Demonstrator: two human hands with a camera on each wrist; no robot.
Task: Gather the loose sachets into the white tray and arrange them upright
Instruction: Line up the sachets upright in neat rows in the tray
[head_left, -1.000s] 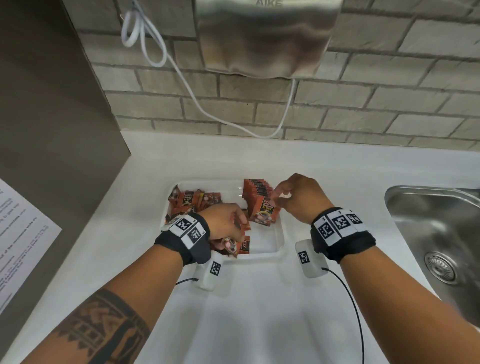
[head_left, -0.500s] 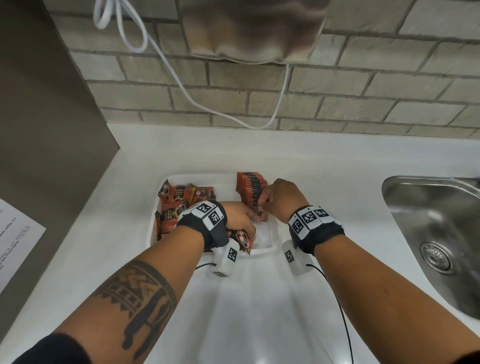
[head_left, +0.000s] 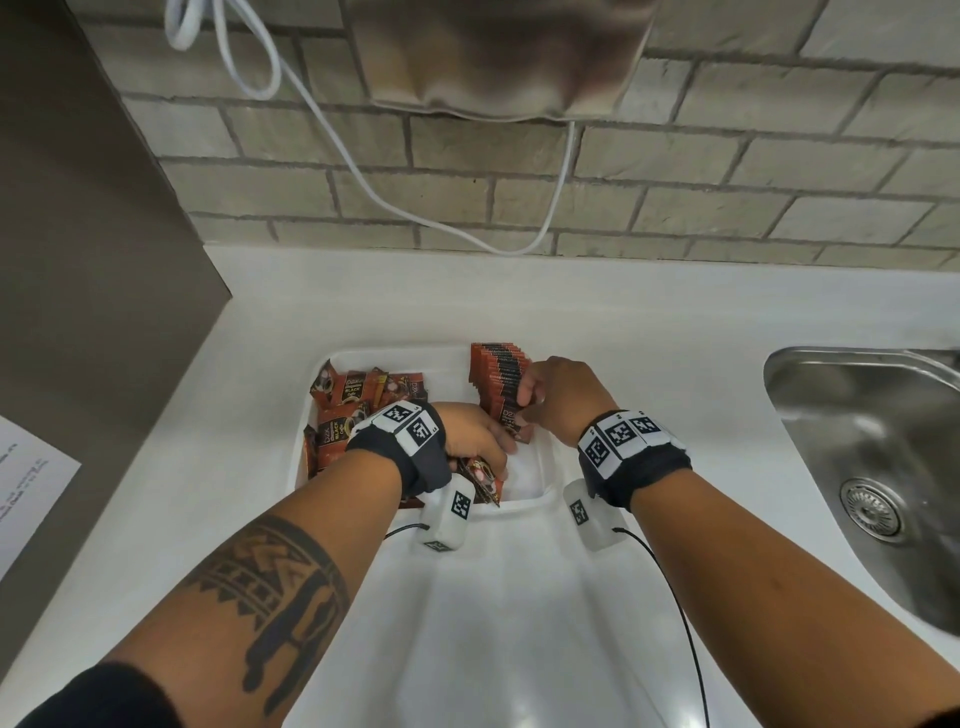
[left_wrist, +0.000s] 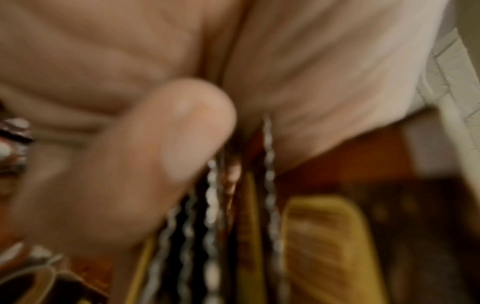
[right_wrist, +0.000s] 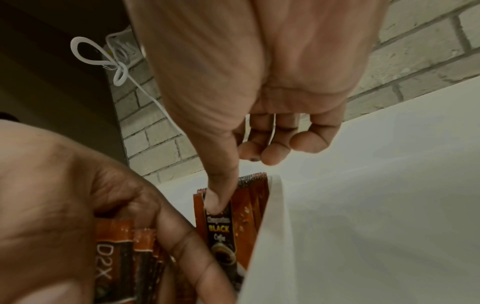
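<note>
1. I see the white tray (head_left: 549, 470) sitting on the white counter (head_left: 519, 597), close to the wall, with both hands working inside it.
2. An upright row of sachets (head_left: 500, 376) stands on edge along the tray's right wall, running from the far end toward me.
3. My right hand (head_left: 561, 397) is at the near end of that row. In the right wrist view the thumb presses flat on the face of the front sachet (right_wrist: 221, 228), and the other fingers (right_wrist: 275, 148) are curled in behind the row's top; whether they touch the packets I cannot tell.
4. My left hand (head_left: 475, 434) is just beside it, fingers curled round a small bundle of sachets (right_wrist: 124, 257) held on edge; the left wrist view is blurred but shows the thumb (left_wrist: 182, 148) against their crimped tops.
5. Loose sachets (head_left: 345, 402) lie jumbled and flat in the tray's left half, partly under my left wrist.
6. A steel sink (head_left: 883, 467) is set into the counter well to the right.
7. A brick wall (head_left: 727, 197) rises behind, with a white cable (head_left: 332, 130) drooping across it.
</note>
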